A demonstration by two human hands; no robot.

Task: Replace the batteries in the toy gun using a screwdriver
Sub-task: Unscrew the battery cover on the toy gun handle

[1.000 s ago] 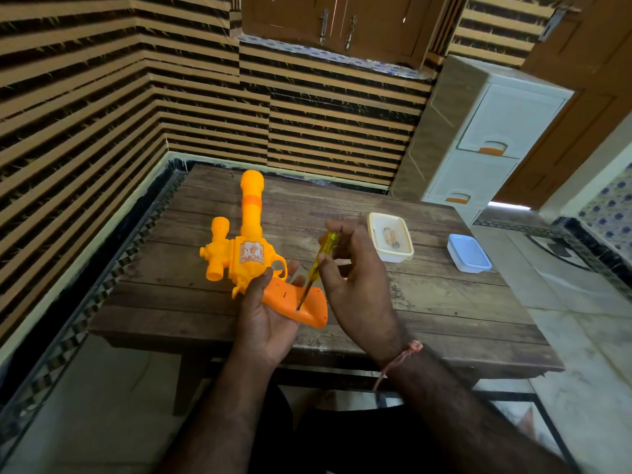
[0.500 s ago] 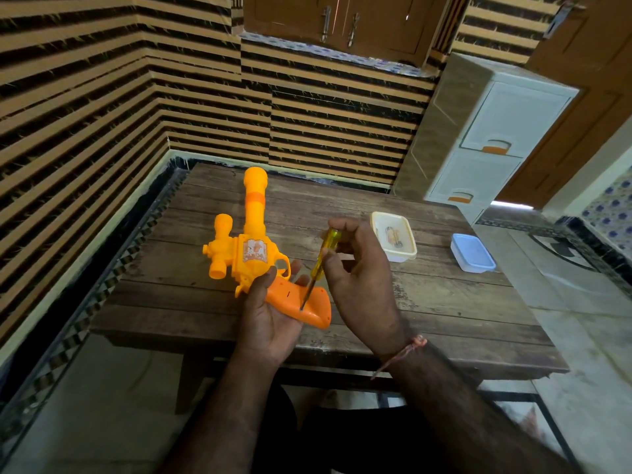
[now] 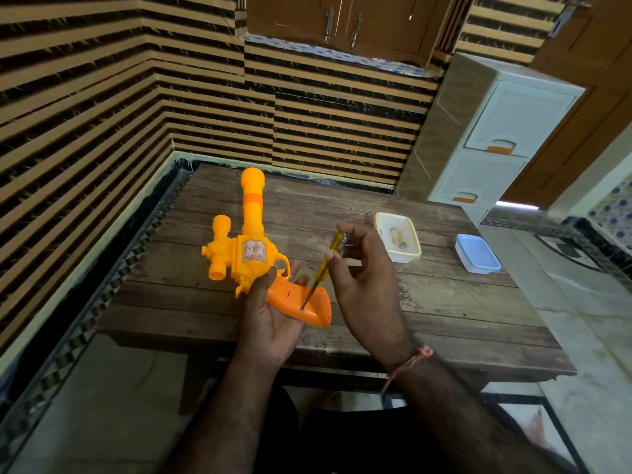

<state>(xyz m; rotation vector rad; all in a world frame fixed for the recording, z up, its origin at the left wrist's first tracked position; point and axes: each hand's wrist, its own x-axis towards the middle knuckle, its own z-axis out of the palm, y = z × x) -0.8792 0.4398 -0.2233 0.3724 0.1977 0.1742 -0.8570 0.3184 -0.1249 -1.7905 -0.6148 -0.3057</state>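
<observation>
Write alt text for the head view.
A right hand sets a yellow screwdriver into the grip of an orange toy gun, held by the left hand over a wooden table.

- A room in a home, seen over a worn wooden plank table (image 3: 444, 302) under both hands.
- Striped tan-and-dark wall tiles (image 3: 102, 114) rise beyond and left of the hands.
- Brown wooden cupboard doors (image 3: 342, 18) with metal handles hang above.
- A white plastic drawer unit (image 3: 492, 131) stands far right, beside a brown door (image 3: 581, 114).
- Pale tiled floor (image 3: 581, 319) lies right.
</observation>
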